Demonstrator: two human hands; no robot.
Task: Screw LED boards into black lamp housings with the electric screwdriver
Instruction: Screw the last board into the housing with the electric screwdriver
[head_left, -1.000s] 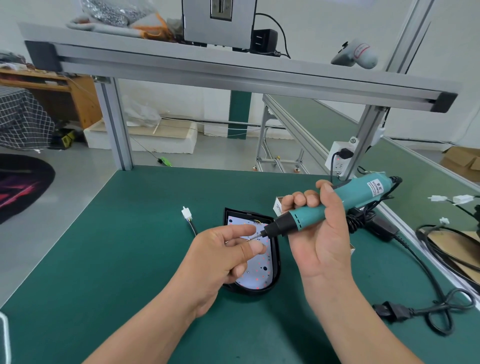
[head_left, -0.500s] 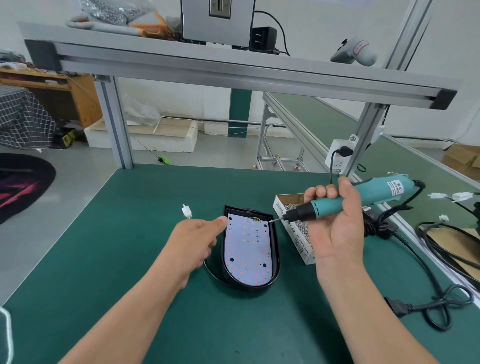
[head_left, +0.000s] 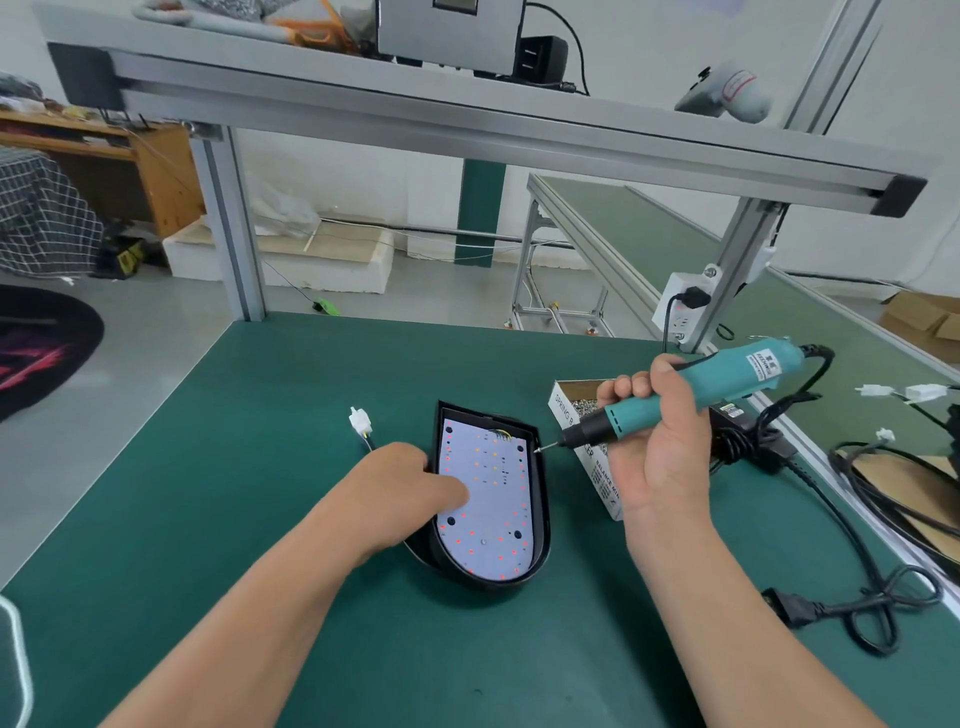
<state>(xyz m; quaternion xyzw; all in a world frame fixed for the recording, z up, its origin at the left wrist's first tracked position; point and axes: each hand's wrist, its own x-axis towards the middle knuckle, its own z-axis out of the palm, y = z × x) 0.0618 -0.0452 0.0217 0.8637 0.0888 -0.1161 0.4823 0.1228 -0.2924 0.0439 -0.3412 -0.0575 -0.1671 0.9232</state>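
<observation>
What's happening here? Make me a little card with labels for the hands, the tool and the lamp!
left hand: rests on the LED board inside the black lamp housing
right hand: grips the electric screwdriver
screwdriver tip: at the housing's upper right edge
screw box: open, right of the housing
table: green

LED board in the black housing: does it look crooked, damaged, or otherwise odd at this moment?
Nothing stands out. The LED board lies flat and square inside the black housing, with the left hand resting on it. The screw box stands upright, nothing spilled.
</observation>
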